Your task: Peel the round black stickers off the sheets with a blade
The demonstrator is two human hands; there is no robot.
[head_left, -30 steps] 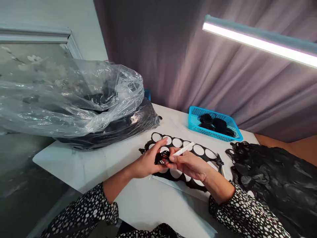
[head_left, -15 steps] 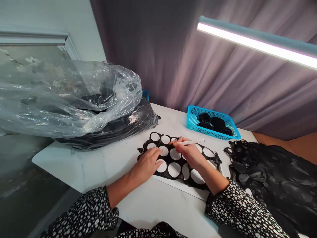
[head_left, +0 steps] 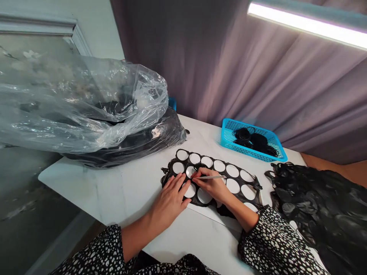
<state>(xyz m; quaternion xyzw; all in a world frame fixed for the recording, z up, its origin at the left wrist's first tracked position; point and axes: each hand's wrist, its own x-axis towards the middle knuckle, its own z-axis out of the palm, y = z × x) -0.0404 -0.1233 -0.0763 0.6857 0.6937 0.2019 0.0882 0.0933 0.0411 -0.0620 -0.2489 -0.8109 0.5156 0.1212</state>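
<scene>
A black sheet (head_left: pixel 237 179) with rows of round holes lies over a white board (head_left: pixel 210 214), whose surface shows white through the holes. My left hand (head_left: pixel 171 198) rests with its fingers spread on the sheet's left part. A thin, pale pen-like stick (head_left: pixel 211 177) is pinched in my right hand (head_left: pixel 213 185), over the second row of holes. Its tip points left, close to the fingers of my left hand. Some thin black material bunches up just behind my right fingers.
A blue basket (head_left: pixel 254 152) with black bundles stands behind the sheet. Crumpled black material (head_left: pixel 323 206) is heaped at the right. A large clear plastic bag (head_left: pixel 114 126) with dark contents covers the table's back left. A bright tube lamp (head_left: pixel 309 25) hangs at upper right.
My left hand has flattened and spread on the sheet. My right hand has moved down and slightly left along the sheet with the stick. The view has shifted a little.
</scene>
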